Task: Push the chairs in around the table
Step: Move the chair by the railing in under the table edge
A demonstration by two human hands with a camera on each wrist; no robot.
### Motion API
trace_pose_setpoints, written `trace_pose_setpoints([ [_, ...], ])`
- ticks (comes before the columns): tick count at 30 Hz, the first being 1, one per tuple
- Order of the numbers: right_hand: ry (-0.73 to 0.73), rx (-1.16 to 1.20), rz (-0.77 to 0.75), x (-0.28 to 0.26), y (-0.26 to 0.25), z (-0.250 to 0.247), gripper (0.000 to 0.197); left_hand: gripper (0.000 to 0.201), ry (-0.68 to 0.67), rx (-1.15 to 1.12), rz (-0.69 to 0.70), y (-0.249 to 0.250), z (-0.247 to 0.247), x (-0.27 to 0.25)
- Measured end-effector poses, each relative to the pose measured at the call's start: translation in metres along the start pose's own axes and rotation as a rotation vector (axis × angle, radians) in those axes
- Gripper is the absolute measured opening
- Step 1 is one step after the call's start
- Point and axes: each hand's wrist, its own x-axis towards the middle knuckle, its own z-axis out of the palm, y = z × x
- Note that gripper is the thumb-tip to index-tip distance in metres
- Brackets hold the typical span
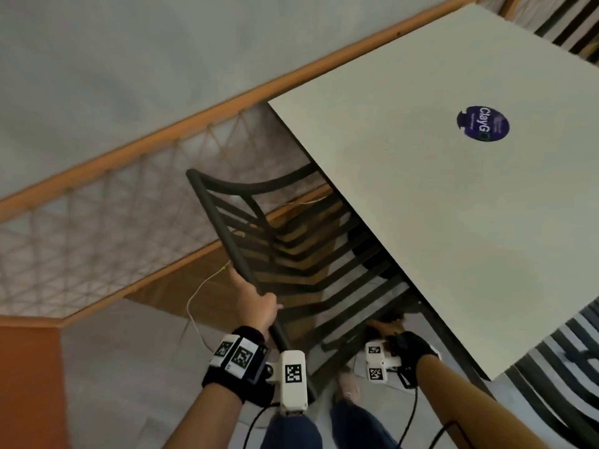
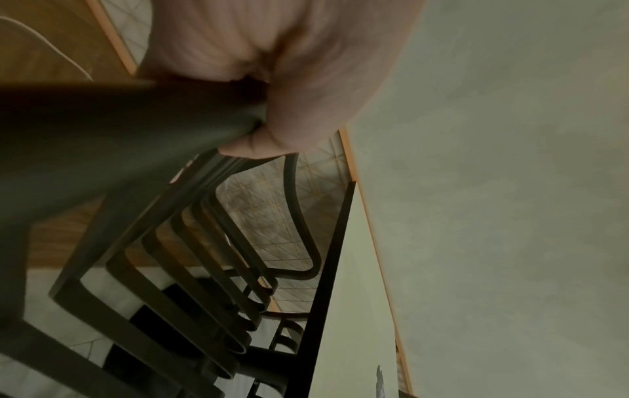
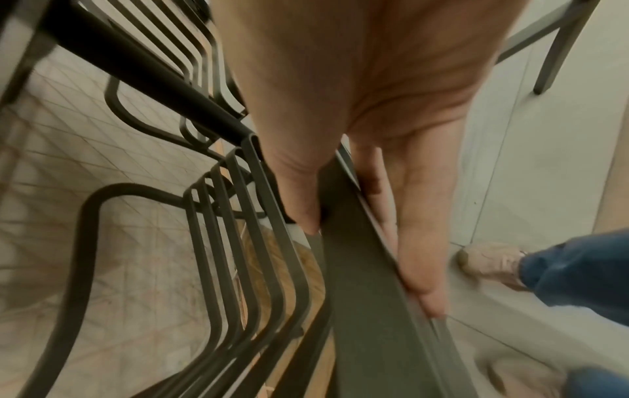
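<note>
Near edge, chair: I have the black metal chair (image 1: pixel 275 241) at the left side of the pale surface (image 1: pixel 453 205), its seat slats already partly under the top
Left hand: my left hand (image 1: pixel 256 303) is wrapped round the tubular top rail of the backrest, fingers curled tight on the bar
Right hand: my right hand (image 3: pixel 374 161) pinches a flat frame bar lower on the chair, thumb on one face and fingers (image 3: pixel 422 255) laid long down the other
Handling: I judge it a stiff, fairly heavy welded frame; smooth painted tube may slip, and the legs could scrape or catch on the floor
Where to hold: rail and frame together, wide apart, keep it from twisting
Other chair: a second slatted chair (image 1: pixel 560 367) stands at the near right corner
</note>
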Motion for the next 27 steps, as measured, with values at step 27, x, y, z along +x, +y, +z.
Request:
trace_pose_setpoints([
  [27, 0.051, 0.086, -0.016, 0.022, -0.022, 0.027, 0.045, 0.108, 0.019, 0.049, 0.042, 0.004, -0.003, 0.026],
])
